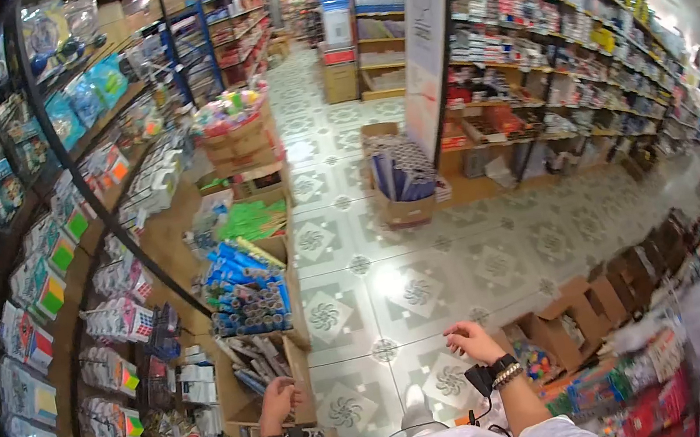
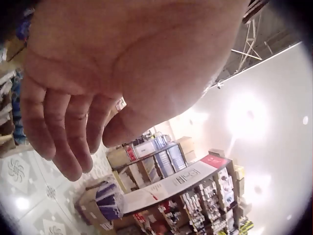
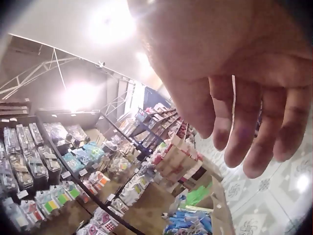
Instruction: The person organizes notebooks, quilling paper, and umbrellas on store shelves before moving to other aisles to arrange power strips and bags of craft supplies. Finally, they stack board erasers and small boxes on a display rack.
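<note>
My left hand (image 1: 280,401) hangs in the air with loosely bent fingers and holds nothing. In the head view it overlaps a cardboard box of grey rolls (image 1: 256,361) on the left. My right hand (image 1: 471,342) is held over the tiled floor (image 1: 417,289), its fingers relaxed and nothing in them. The left wrist view shows the left palm (image 2: 132,54) and drooping fingers against shelves and ceiling. In the right wrist view the right hand's fingers (image 3: 244,122) also droop, apart from any goods.
Packed shelves (image 1: 115,214) line the left, with boxes of blue rolls (image 1: 248,285) and green packets (image 1: 253,221) at their foot. A carton of purple-and-white rolls (image 1: 402,176) stands ahead on the floor. Open cardboard boxes (image 1: 600,300) and toys lie at the right; a shelf (image 1: 515,64) stands behind.
</note>
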### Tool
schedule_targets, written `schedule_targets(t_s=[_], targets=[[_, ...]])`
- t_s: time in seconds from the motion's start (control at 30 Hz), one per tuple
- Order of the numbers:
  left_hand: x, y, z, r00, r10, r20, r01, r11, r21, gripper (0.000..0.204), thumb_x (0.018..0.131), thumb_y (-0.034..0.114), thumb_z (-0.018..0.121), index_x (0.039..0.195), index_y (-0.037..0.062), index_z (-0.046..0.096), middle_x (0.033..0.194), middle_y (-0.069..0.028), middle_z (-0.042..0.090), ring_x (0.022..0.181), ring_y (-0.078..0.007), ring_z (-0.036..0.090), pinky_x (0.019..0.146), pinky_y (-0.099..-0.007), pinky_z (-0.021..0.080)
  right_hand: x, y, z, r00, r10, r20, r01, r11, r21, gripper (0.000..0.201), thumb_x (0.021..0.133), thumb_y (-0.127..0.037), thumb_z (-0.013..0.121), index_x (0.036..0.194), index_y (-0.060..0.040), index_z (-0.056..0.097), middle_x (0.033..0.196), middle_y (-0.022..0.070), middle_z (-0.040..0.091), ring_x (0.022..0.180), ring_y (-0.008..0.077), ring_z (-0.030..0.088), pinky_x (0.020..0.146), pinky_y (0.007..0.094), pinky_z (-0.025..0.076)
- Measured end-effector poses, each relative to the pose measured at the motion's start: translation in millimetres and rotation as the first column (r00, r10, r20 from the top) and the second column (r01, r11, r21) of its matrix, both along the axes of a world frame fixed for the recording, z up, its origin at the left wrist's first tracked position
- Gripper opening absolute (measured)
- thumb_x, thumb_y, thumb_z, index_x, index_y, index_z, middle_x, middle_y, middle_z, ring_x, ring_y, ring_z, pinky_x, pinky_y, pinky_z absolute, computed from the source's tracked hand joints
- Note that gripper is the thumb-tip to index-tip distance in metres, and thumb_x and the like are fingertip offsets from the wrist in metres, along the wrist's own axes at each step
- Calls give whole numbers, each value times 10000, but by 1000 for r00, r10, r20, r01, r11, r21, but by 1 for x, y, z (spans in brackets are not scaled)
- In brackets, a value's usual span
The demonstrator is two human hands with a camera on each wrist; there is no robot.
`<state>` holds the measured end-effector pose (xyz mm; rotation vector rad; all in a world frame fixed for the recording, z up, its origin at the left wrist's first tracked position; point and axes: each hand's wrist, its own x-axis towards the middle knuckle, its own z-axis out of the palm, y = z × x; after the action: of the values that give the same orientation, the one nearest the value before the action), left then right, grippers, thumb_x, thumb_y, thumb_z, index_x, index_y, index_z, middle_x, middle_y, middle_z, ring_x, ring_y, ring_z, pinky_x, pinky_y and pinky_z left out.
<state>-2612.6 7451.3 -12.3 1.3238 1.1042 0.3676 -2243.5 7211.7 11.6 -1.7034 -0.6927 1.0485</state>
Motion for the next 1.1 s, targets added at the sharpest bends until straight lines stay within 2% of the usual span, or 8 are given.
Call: schedule_targets(t_s=[0.17, 0.27, 0.37, 0.47, 0.6, 0.7, 0.87, 1.1], targets=[[26, 64, -24, 989, 141, 41, -144, 986, 88, 210, 852, 95, 472, 1039, 9, 514, 782, -74, 608, 582, -128, 552, 516, -252, 442, 57, 97, -17, 999, 42, 8, -43, 991, 126, 154, 835, -99, 521, 944, -8, 581, 731, 42, 603, 613, 110, 578, 493, 226, 431], [66, 90, 9, 958, 261, 123, -267, 963, 36, 207, 841, 107, 490, 1030, 28, 520, 790, -57, 615, 608, -114, 553, 506, -213, 414, 103, 147, -23, 997, -37, -72, 46, 989, 138, 123, 826, -85, 524, 908, -18, 586, 707, 40, 598, 593, 105, 568, 490, 227, 430], [117, 124, 47, 989, 147, 19, -148, 978, 147, 198, 852, 109, 483, 1026, 22, 519, 811, -78, 605, 630, -128, 569, 543, -262, 455, 154, 205, -24, 986, -68, -150, 86, 990, 115, 122, 812, -79, 514, 886, -8, 579, 703, 45, 589, 592, 107, 557, 481, 214, 424], [138, 163, 36, 970, 158, 182, -175, 981, 81, 190, 852, 112, 485, 1019, 28, 524, 802, -74, 609, 644, -132, 577, 562, -266, 458, 192, 263, -37, 985, -63, -159, 84, 988, 129, 125, 807, -80, 516, 887, -4, 575, 704, 48, 586, 595, 108, 561, 477, 206, 421], [155, 228, 10, 960, 264, 95, -270, 962, 50, 173, 863, 113, 476, 1009, 35, 526, 772, -72, 613, 632, -144, 593, 541, -255, 466, 215, 337, -23, 983, -28, -184, 58, 985, 161, 137, 804, -81, 504, 899, -13, 576, 722, 46, 590, 588, 116, 571, 479, 225, 435], [178, 301, -11, 950, 308, 47, -310, 948, 63, 176, 862, 117, 470, 1000, 24, 528, 773, -81, 612, 623, -153, 602, 520, -247, 466, 243, 394, -48, 990, -31, -141, 42, 996, 75, 142, 803, -86, 495, 899, -19, 577, 730, 42, 590, 589, 112, 570, 488, 225, 437], [251, 440, -61, 950, 247, 191, -247, 969, -25, 169, 840, 72, 476, 986, 3, 526, 763, -92, 603, 579, -124, 563, 469, -231, 442, 285, 483, -51, 989, -109, -98, 110, 994, 0, 145, 804, -89, 489, 892, -9, 573, 734, 48, 588, 587, 112, 568, 481, 231, 436], [399, 584, -9, 988, -26, 152, 20, 999, 45, 154, 824, 43, 464, 966, 5, 512, 733, -59, 579, 561, -106, 529, 503, -223, 432, 362, 577, 1, 946, -321, -47, 324, 942, 90, 132, 803, -98, 516, 901, -24, 564, 743, 44, 602, 586, 109, 568, 479, 235, 436]])
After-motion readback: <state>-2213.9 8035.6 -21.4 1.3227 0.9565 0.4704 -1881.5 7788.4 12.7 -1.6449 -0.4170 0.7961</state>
